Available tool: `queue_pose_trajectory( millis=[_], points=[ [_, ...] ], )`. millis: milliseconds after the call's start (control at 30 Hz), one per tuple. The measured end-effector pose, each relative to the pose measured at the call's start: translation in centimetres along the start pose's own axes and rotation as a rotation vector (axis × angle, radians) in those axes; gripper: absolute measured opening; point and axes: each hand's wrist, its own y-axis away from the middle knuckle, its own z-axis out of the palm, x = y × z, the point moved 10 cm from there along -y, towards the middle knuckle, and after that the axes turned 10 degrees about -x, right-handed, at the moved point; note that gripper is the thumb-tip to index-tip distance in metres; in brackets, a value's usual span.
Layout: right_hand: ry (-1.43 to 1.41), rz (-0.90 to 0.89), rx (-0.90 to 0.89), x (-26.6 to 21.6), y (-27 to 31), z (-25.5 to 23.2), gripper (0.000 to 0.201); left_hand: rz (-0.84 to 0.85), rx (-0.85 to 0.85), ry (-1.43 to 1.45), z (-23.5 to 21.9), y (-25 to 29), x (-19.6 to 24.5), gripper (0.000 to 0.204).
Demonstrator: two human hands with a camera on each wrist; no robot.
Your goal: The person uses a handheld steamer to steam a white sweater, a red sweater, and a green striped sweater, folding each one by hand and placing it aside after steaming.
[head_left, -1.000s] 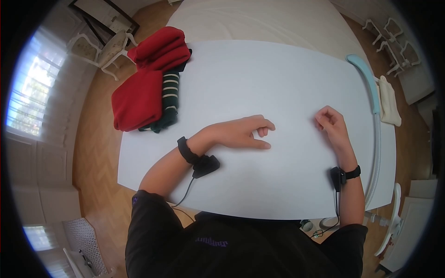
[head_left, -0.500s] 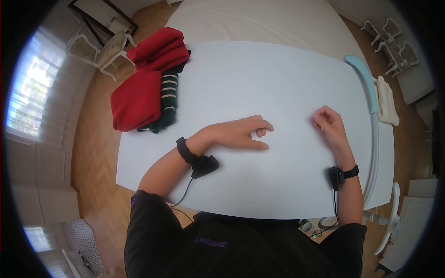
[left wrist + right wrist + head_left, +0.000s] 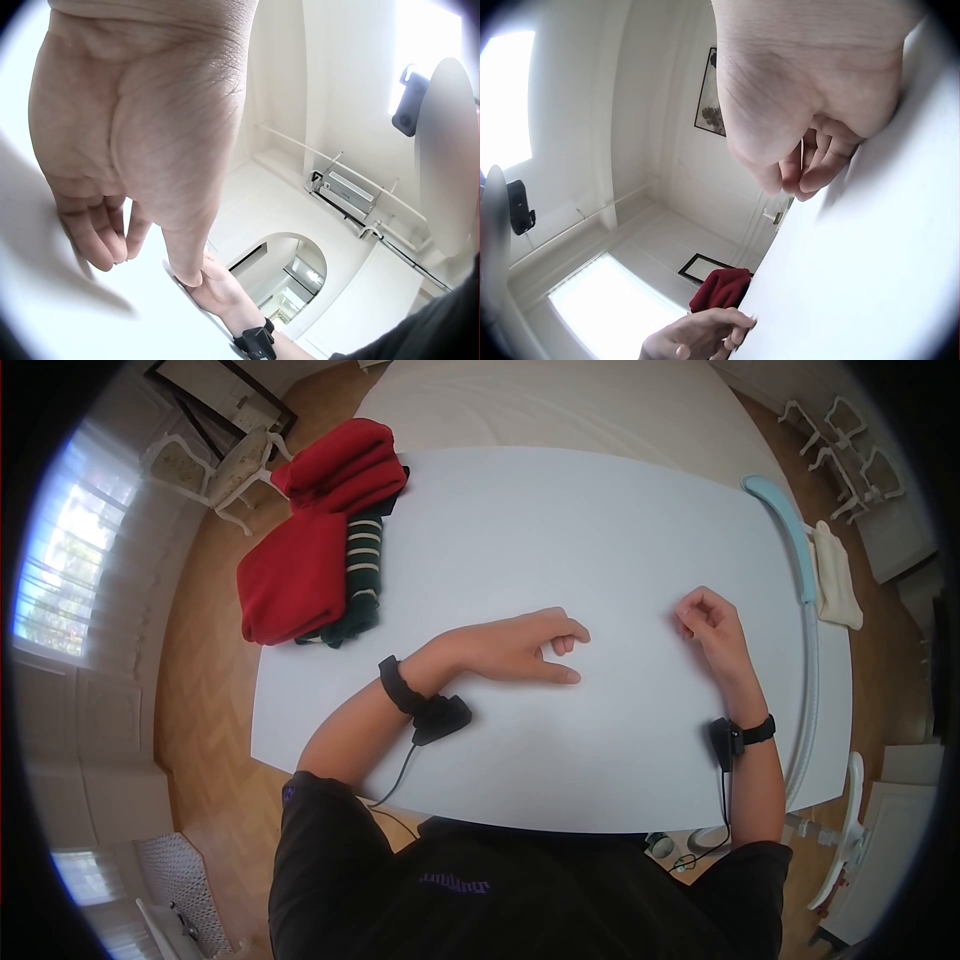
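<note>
My left hand (image 3: 515,647) rests on the white table (image 3: 560,770), its fingers loosely bent and the thumb apart from them. Nothing is between its fingers; the left wrist view shows the bare palm (image 3: 135,112). To the right, my right hand (image 3: 716,632) lies on its outer edge with loosely curled fingers. In the right wrist view its fingers (image 3: 829,157) curl toward the palm, and no object shows in them. The two hands are apart. Nearest to the left arm are a folded red cloth (image 3: 292,580) and a rolled green one with pale stripes (image 3: 364,555).
Another folded red cloth (image 3: 345,465) sits at the far left corner of the table. Along the right edge runs a long curved light-blue bar (image 3: 783,520), with a folded cream cloth (image 3: 838,578) beside it. A cable (image 3: 400,775) hangs from the left wrist device.
</note>
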Motion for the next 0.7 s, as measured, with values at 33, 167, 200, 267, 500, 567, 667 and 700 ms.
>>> queue_pose_trajectory(
  millis=[33,167,200,267,500,567,667,700],
  points=[
    [0.000,0.000,0.000,0.03,-0.01,0.00,0.014,0.002,0.001,0.002,-0.01,0.02,-0.01,0.054],
    [-0.004,0.006,0.003,0.14,0.00,0.00,0.014,-0.001,0.000,-0.001,-0.01,0.04,0.07,0.055],
    [-0.001,0.004,0.000,0.11,-0.01,0.03,0.014,-0.001,-0.001,-0.001,-0.02,0.04,0.05,0.055],
    [0.003,0.006,0.001,0.10,0.02,0.02,0.014,-0.001,-0.003,0.003,0.00,0.05,-0.01,0.055],
    [0.010,0.009,0.006,-0.01,0.06,0.05,0.013,-0.008,-0.004,0.004,0.07,0.06,-0.14,0.055],
    [0.009,0.008,0.003,0.04,0.03,0.03,0.012,0.047,0.025,0.043,-0.11,0.07,0.09,0.057],
    [0.011,0.010,0.001,0.15,0.01,-0.02,0.012,-0.009,-0.006,0.009,0.00,0.09,-0.04,0.056],
    [0.013,0.012,0.002,0.19,0.01,-0.04,0.012,-0.009,-0.006,0.009,0.00,0.08,-0.04,0.056]
  ],
)
